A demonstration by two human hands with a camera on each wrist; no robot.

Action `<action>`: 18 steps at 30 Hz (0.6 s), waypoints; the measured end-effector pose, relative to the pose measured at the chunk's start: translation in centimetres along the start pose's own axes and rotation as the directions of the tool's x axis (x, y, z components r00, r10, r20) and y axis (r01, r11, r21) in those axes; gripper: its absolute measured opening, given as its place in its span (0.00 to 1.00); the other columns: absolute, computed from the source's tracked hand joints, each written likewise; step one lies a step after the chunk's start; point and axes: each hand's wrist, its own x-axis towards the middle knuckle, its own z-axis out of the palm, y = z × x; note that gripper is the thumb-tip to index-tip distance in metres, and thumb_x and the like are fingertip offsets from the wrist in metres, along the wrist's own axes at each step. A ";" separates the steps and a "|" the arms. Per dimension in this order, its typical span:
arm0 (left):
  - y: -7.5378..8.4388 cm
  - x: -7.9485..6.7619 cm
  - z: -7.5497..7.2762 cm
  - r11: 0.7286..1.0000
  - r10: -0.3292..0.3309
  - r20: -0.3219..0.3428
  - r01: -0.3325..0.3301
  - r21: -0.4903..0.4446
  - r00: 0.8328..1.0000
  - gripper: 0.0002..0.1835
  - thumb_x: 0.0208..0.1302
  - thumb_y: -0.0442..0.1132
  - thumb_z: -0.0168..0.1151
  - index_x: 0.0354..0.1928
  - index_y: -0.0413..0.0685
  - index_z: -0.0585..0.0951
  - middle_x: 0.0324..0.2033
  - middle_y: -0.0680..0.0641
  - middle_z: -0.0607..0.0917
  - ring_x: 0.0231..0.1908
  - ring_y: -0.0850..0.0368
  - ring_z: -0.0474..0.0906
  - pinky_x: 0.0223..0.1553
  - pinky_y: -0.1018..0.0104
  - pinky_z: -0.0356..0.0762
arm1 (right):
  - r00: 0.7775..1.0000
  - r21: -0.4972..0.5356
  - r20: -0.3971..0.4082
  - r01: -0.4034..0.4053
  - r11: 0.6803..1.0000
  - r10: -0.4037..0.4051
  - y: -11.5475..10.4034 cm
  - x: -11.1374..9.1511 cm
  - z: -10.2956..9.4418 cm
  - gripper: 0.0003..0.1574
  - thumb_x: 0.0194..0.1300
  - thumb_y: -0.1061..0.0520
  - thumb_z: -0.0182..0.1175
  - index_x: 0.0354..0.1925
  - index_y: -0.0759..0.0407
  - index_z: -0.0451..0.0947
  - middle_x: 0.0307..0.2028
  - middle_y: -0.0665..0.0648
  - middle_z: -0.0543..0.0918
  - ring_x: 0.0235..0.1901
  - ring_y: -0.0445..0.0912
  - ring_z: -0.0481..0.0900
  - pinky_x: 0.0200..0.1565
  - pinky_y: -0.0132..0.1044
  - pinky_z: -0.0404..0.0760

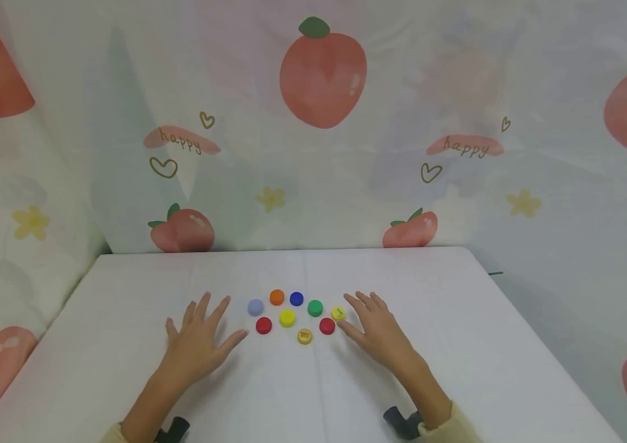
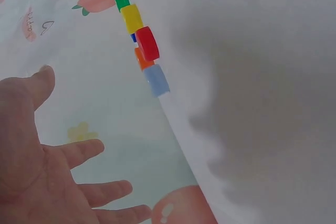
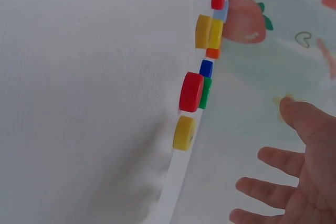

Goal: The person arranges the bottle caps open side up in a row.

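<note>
Several round plastic bottle caps lie in a loose cluster mid-table in the head view. At its left are a light blue cap and a red cap; an orange cap and a blue cap lie at the back. A yellow cap and a green cap sit centrally, a printed gold cap in front. My left hand hovers left of them, fingers spread and holding nothing. On the other side my right hand also hovers spread, its thumb near another red cap and a marked yellow cap.
The white table ends at a back edge against a fruit-printed cloth, which also hangs along the sides. Dark wrist-camera mounts show below both wrists. Each hand casts a shadow on the tabletop.
</note>
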 end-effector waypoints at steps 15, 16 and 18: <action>1.5 0.8 0.7 1.000 -0.002 -0.015 0.002 -0.031 1.000 0.33 0.58 0.62 0.59 0.61 0.53 0.74 0.61 0.36 0.68 0.61 0.35 0.60 0.52 0.24 0.49 | 1.000 0.080 0.003 0.015 0.997 -0.016 -2.4 1.1 0.5 0.41 0.61 0.44 0.63 0.68 0.52 0.62 0.62 0.59 0.69 0.64 0.57 0.62 0.56 0.55 0.67; 1.6 0.9 0.7 1.000 -0.009 -0.010 0.009 -0.028 1.000 0.32 0.57 0.61 0.60 0.61 0.53 0.74 0.61 0.36 0.68 0.61 0.35 0.61 0.51 0.24 0.50 | 1.000 0.090 0.009 0.016 0.996 -0.016 -2.6 1.2 0.6 0.41 0.61 0.45 0.63 0.68 0.52 0.62 0.62 0.59 0.69 0.63 0.56 0.62 0.56 0.55 0.68; 1.7 0.9 0.7 0.999 -0.021 -0.009 0.021 -0.028 1.000 0.31 0.57 0.59 0.62 0.60 0.52 0.75 0.60 0.35 0.69 0.60 0.35 0.63 0.50 0.23 0.51 | 1.000 0.104 0.022 0.014 0.994 -0.016 -2.9 1.3 0.8 0.41 0.61 0.46 0.64 0.68 0.52 0.62 0.62 0.59 0.70 0.63 0.56 0.63 0.55 0.53 0.70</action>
